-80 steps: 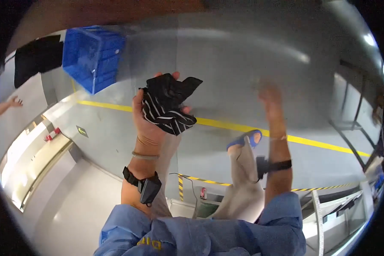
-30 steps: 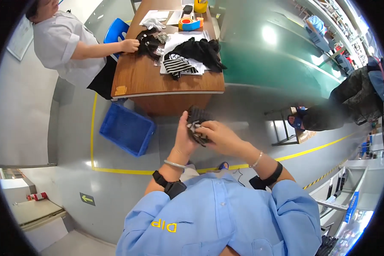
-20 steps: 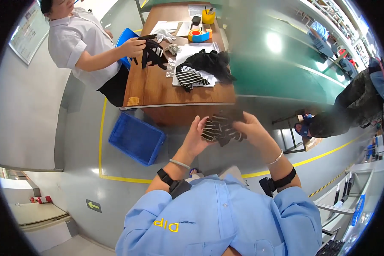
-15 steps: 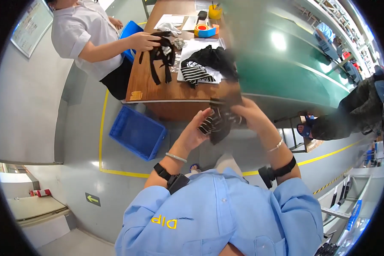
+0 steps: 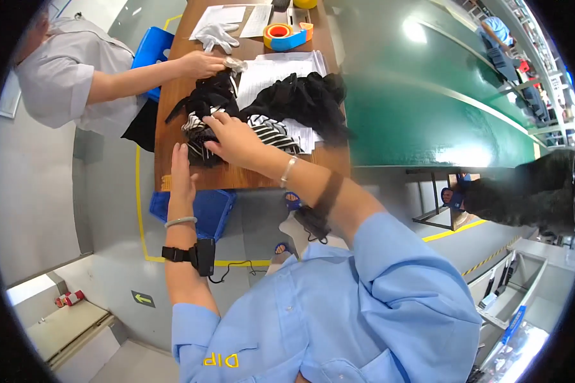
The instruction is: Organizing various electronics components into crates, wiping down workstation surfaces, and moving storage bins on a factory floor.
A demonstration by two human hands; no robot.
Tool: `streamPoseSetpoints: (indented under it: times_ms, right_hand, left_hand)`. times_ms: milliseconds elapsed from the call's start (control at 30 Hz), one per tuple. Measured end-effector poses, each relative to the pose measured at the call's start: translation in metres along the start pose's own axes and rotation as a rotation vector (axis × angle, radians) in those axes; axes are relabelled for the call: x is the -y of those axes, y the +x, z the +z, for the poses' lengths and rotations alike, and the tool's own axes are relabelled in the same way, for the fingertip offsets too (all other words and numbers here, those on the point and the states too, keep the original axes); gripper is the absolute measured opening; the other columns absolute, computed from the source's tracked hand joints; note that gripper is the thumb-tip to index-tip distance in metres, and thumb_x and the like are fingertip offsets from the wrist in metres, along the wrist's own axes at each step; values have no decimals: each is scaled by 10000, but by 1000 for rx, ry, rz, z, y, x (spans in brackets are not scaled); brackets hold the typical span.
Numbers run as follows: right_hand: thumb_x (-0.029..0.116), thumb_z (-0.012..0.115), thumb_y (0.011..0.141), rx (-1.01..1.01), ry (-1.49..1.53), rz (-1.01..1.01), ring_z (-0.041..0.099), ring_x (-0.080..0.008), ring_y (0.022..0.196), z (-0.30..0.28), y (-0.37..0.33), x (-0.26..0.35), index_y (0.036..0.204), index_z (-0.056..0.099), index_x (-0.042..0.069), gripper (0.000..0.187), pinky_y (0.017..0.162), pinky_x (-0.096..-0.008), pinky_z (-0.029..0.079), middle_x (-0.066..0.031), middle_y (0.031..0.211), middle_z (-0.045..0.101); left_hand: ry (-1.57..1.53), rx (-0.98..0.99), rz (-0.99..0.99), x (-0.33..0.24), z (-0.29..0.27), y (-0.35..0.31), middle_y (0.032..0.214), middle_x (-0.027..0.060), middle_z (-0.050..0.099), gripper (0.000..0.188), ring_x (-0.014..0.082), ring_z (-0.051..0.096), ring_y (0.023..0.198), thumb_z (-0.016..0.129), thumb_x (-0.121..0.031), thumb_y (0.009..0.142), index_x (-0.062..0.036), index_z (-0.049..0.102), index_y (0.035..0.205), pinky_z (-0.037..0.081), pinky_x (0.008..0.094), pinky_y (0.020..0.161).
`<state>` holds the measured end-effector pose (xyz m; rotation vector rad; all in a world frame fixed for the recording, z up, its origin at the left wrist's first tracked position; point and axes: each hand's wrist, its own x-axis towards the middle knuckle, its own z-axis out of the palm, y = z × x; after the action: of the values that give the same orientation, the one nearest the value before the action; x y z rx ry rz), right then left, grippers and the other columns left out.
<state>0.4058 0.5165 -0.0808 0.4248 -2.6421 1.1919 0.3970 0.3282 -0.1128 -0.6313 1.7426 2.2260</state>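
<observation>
On the wooden table (image 5: 174,115) a heap of black cloth with black-and-white striped parts (image 5: 201,131) lies at the left front. My right hand (image 5: 235,140) reaches across over this heap, fingers stretched and thumb apart, touching or just above it. At the heap's near left edge my left hand (image 5: 183,173) is held upright on its side, with straight fingers and nothing visible in it. A second black cloth heap (image 5: 300,99) with striped parts (image 5: 275,135) rests to the right on white papers (image 5: 257,80). What kind of garment these are, I cannot tell.
A co-worker's hand (image 5: 201,64) holds a crumpled whitish thing (image 5: 235,64) behind the heap. Farther back lie a white glove (image 5: 217,37) and a tape dispenser (image 5: 289,38). A blue crate (image 5: 220,214) stands below; a green work surface (image 5: 415,108) adjoins the right.
My hands have moved forward and left from in front of the table to the left heap. The dark striped cloth has left them. The co-worker's black cloth now lies on the table.
</observation>
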Motion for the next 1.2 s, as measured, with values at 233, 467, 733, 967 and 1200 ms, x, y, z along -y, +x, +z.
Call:
streamPoseSetpoints:
  times_ms: [233, 467, 733, 967, 1200]
  right_hand:
    - [271, 724, 703, 163, -393, -41, 487, -296, 1100, -47, -71, -101, 1173, 542, 130, 523, 886, -399, 396, -93, 1122, 557]
    - [103, 607, 834, 197, 434, 625, 534, -117, 918, -113, -45, -98, 1129, 533, 83, 305, 767, -247, 432, -57, 998, 579]
    - [64, 515, 892, -508, 297, 287, 486, -46, 785, -255, -27, -61, 1130, 551, 43, 242, 676, -188, 408, 22, 859, 554]
    - [136, 568, 872, -256, 138, 581, 520, -77, 809, -240, -95, -89, 1127, 561, 14, 283, 711, -201, 420, -12, 834, 559]
    - [289, 660, 803, 2, -218, 339, 560, -296, 1032, -169, -63, -137, 1227, 487, 36, 523, 881, -370, 448, -153, 1216, 489]
  left_hand:
    - [738, -213, 374, 44, 6, 45, 1254, 144, 469, 485, 254, 454, 1141, 572, -251, 884, -15, 427, 1281, 346, 340, 986]
    - [1018, 206, 818, 22, 73, -5, 1234, 194, 464, 532, 318, 443, 1161, 645, -149, 795, -8, 437, 1263, 342, 376, 1000]
    - [1050, -23, 708, 63, 134, 46, 1147, 174, 531, 453, 318, 507, 1077, 625, -184, 806, 11, 498, 1196, 402, 386, 924]
    - [1033, 192, 586, 33, 136, 85, 985, 141, 611, 312, 279, 586, 899, 634, -174, 790, 7, 597, 1042, 469, 356, 777]
    - [475, 323, 431, -77, 155, 38, 913, 29, 598, 214, 97, 538, 839, 596, -77, 831, 3, 596, 1029, 439, 225, 743]
